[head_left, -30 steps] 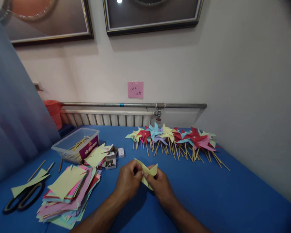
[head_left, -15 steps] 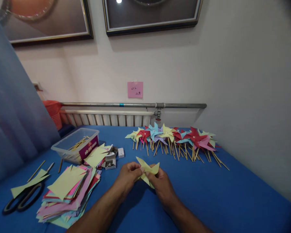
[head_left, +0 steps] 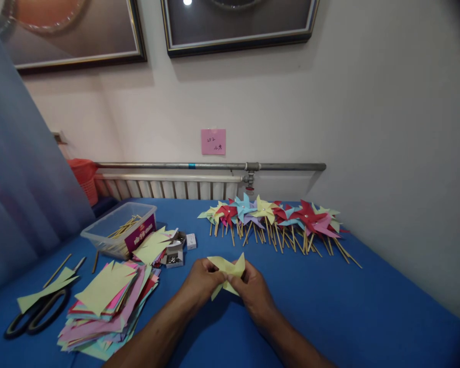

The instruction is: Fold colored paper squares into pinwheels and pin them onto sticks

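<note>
Your left hand (head_left: 202,282) and right hand (head_left: 252,287) meet just above the blue table (head_left: 368,306), near its front middle, and both pinch one yellow paper (head_left: 227,269) between them. Each grip is pressed onto the sheet, fingertips close together at its centre, while its pointed flaps stick up and out to the sides. To your left lies a loose stack (head_left: 107,301) of coloured squares, with scissors (head_left: 36,313) beside it at the table's edge. Behind the stack stands a clear tub (head_left: 119,232) with sticks in it, and small open boxes (head_left: 175,252) sit just right of that. A row of finished pinwheels (head_left: 276,220) lies along the far side, well apart from your hands, sticks pointing towards you.
</note>
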Tool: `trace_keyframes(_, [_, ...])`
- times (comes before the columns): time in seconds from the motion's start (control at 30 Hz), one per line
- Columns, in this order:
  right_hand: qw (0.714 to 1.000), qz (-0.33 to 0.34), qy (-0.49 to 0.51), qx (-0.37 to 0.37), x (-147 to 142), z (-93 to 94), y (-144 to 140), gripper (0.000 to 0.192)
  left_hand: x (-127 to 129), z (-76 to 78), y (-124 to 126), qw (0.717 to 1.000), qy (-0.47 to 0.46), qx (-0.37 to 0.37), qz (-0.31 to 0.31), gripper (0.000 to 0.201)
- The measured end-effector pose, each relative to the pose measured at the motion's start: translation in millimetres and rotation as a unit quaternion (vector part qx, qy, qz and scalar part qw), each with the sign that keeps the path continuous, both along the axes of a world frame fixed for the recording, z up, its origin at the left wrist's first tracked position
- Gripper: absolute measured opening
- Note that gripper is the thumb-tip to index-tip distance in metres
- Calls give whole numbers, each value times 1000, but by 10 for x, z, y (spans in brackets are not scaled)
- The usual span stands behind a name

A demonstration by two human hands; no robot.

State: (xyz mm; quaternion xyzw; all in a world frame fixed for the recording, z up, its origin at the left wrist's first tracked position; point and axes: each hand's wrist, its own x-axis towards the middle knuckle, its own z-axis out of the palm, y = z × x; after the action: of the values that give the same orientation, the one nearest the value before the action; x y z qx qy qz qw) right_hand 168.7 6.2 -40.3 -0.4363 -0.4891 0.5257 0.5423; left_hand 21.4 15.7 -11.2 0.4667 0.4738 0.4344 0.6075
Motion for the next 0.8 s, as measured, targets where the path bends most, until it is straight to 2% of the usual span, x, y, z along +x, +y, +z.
trace_keyframes(0.17, [1000,1,-6,2,16,-14,10,31,-7,12,-2,1000,-8,9,-12,16])
trace_keyframes(0.5, [1000,-6,-10,-10,24,20,-14,33,-1,6,2,1000,8,4,-14,18])
trace_keyframes(0.7, [999,4,21,-28,18,18,-8,34,6,25,-5,1000,12,9,-9,23])
trace_keyframes(0.8, [996,34,80,-36,10,36,-29,37,-14,73,-16,1000,6,14,-22,20])
